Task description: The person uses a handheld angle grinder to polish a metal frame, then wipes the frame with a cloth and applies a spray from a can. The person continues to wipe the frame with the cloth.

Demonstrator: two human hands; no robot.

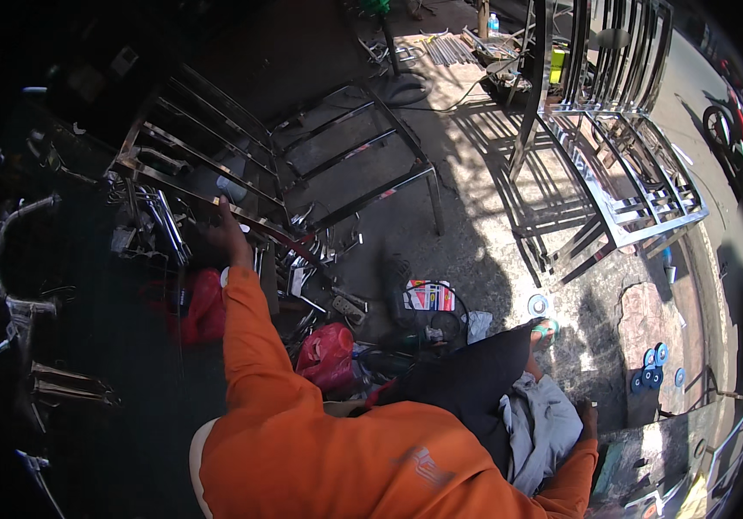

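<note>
Touching a rail of a shiny metal chair frame (pixel 371 197) in the head view, the left hand (pixel 231 238) had a finger up over the bar, though I honestly couldn't tell if it was clamped on or just resting there. The frame's seat part stuck out to the right of that hand, with its slatted back running up and left of it. Just below the hand was a red plastic bag (pixel 201 304), and a pile of loose metal pieces (pixel 306 278) sat right beside it on the other side.

The right hand (pixel 589 420) was way over, just beside a grey cloth (pixel 544 424); couldn't tell whether its fingers were together or holding anything. Up and to the right of it lay some blue discs (pixel 648 372), and well above it stood a second metal chair frame (pixel 596 111), upright, half in the sun.
</note>
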